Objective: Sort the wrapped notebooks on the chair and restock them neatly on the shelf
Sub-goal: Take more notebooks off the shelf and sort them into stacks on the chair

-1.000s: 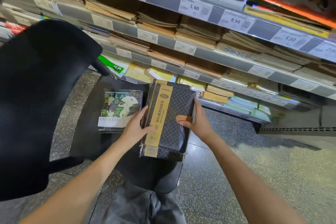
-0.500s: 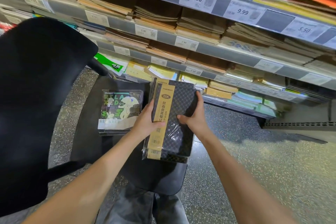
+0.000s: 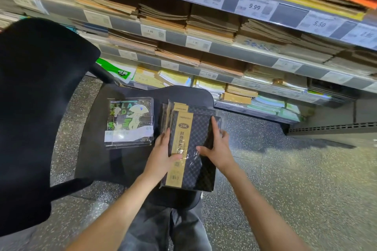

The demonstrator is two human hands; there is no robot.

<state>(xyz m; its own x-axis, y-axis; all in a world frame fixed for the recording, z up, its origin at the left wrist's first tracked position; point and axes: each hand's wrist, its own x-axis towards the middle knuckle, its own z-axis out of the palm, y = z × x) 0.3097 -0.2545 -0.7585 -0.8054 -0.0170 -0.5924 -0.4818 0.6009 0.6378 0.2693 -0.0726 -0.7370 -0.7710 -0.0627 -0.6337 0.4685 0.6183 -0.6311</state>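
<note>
I'm gripping the stack of dark checkered, plastic-wrapped notebooks w/ gold bands (image 3: 189, 149) on the black chair seat (image 3: 98, 149), left hand (image 3: 161, 155) & right hand (image 3: 218, 149) clamping its sides. Wrap's slick and the stack's fanning at top, so copies could slide off the seat edge.

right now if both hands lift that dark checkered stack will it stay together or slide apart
The checkered notebook stack is glossy-wrapped, so layers may slip; upper edges are already staggered. It looks stiff and probably hefty. The left hand and right hand clamping its sides should help.
</note>
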